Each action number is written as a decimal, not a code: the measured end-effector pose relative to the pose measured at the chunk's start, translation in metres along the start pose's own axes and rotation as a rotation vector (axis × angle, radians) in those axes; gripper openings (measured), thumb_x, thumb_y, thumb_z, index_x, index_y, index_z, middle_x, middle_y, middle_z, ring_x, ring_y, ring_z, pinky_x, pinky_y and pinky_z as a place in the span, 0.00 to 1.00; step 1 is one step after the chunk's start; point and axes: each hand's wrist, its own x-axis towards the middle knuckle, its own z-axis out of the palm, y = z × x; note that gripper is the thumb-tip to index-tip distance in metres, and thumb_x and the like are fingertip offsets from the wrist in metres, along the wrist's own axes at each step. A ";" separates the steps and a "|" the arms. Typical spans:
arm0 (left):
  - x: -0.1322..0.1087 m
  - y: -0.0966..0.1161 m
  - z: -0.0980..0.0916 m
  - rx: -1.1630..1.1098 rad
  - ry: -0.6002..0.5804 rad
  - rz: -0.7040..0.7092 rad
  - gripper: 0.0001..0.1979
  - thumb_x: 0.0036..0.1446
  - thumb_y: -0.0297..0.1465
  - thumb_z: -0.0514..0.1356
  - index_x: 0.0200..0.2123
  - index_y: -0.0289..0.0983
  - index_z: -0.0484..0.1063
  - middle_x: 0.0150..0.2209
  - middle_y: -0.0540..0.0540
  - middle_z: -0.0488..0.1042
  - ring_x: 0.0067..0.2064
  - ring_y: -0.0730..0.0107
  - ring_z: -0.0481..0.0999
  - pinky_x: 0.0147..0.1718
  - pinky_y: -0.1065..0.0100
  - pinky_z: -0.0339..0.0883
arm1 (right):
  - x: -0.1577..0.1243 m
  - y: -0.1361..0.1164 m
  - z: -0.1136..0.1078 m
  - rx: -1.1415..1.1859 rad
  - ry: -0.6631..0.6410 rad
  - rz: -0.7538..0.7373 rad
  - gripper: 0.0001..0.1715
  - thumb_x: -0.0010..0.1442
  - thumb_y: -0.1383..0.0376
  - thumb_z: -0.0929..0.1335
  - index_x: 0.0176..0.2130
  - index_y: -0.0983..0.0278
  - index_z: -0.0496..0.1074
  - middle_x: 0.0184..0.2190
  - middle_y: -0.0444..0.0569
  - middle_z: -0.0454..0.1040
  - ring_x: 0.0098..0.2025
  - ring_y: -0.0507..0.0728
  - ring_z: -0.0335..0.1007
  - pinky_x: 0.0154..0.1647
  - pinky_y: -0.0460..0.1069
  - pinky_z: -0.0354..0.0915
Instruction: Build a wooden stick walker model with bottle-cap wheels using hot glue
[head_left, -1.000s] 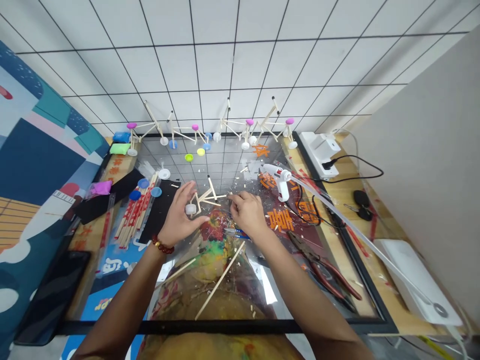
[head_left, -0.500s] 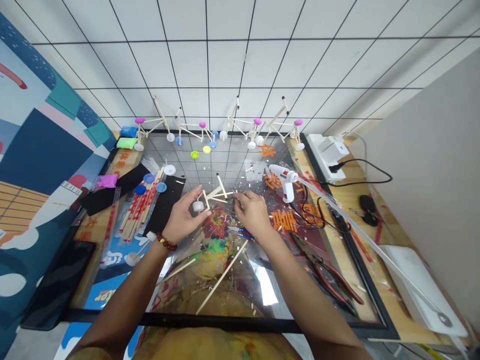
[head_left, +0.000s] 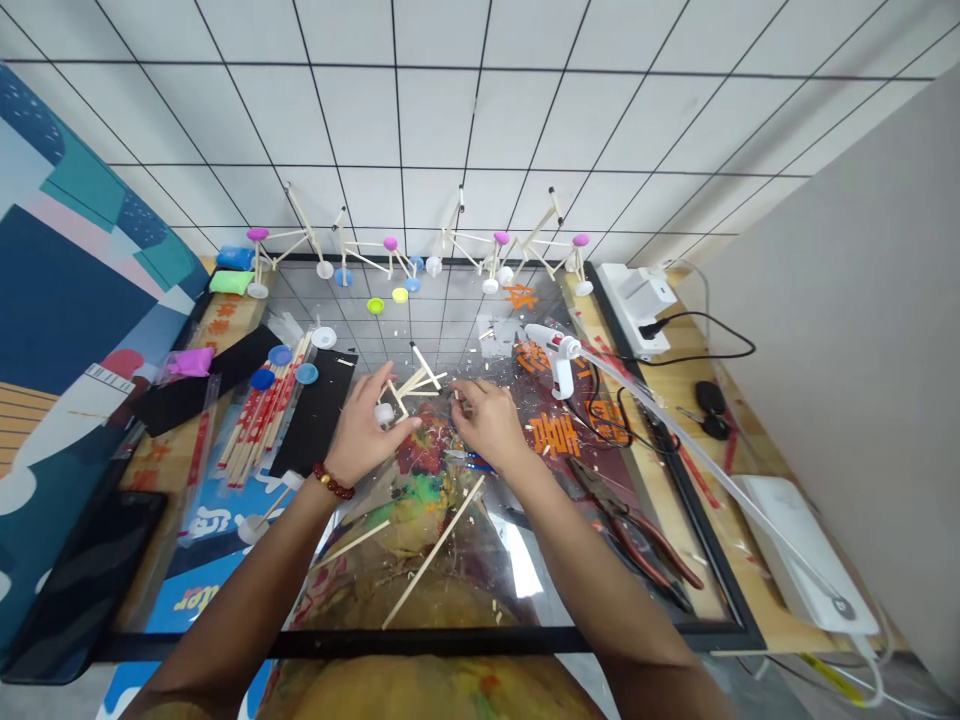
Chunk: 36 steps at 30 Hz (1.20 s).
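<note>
A small bicycle-like model of glued wooden sticks [head_left: 420,383], with a black-tipped stick and a white bottle cap, stands on the glossy table top. My left hand [head_left: 365,425] is curved around its left side, thumb and fingers apart; whether a fingertip touches it I cannot tell. My right hand [head_left: 486,418] is at the model's right end, thumb and index finger pinched together. Something small and dark shows at those fingertips, too small to name. Below my hands lie a long loose stick [head_left: 433,552] and a shorter stick [head_left: 352,545].
Several similar stick models [head_left: 289,245] line the wall. A white glue gun [head_left: 556,358] and pliers [head_left: 634,535] lie at right, beside a power strip [head_left: 626,310]. Packaged chopsticks [head_left: 266,415], blue caps [head_left: 306,373], black strips [head_left: 319,410] and a phone [head_left: 82,585] are at left.
The whole view has shifted slightly, so everything sits a little further left. My hands stay around the model, which appears slightly turned; the right hand's pinch continues.
</note>
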 end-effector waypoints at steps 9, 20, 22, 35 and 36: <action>0.006 -0.002 0.010 0.009 0.138 0.027 0.19 0.50 0.27 0.64 0.47 0.39 0.68 0.44 0.45 0.72 0.47 0.60 0.74 0.49 0.59 0.70 | 0.006 -0.005 0.005 -0.037 0.010 0.026 0.08 0.63 0.65 0.66 0.38 0.59 0.76 0.34 0.46 0.80 0.40 0.57 0.74 0.43 0.51 0.57; 0.008 0.003 0.014 0.058 0.083 0.051 0.18 0.51 0.26 0.64 0.46 0.39 0.70 0.45 0.44 0.70 0.49 0.58 0.73 0.51 0.58 0.70 | 0.009 -0.005 0.003 -0.068 -0.011 0.038 0.11 0.64 0.57 0.68 0.40 0.60 0.78 0.36 0.48 0.79 0.41 0.57 0.73 0.42 0.50 0.56; 0.007 0.003 0.014 0.058 0.081 0.060 0.21 0.51 0.27 0.64 0.50 0.39 0.69 0.46 0.43 0.70 0.50 0.57 0.73 0.52 0.57 0.70 | 0.009 -0.005 0.002 -0.069 -0.010 0.043 0.11 0.63 0.57 0.69 0.40 0.60 0.78 0.36 0.48 0.79 0.40 0.57 0.73 0.41 0.51 0.55; 0.002 -0.007 0.015 -0.079 0.057 0.014 0.51 0.46 0.32 0.71 0.69 0.41 0.47 0.59 0.38 0.69 0.54 0.56 0.75 0.58 0.52 0.67 | 0.006 -0.004 0.000 -0.053 -0.014 0.056 0.11 0.62 0.57 0.70 0.42 0.59 0.77 0.37 0.47 0.80 0.42 0.58 0.74 0.42 0.51 0.55; 0.002 -0.007 0.014 -0.066 0.056 0.007 0.50 0.46 0.32 0.71 0.69 0.41 0.50 0.58 0.38 0.70 0.54 0.55 0.75 0.57 0.52 0.67 | 0.006 -0.004 0.000 -0.054 -0.016 0.055 0.12 0.62 0.57 0.69 0.43 0.59 0.77 0.37 0.47 0.80 0.42 0.58 0.74 0.42 0.51 0.55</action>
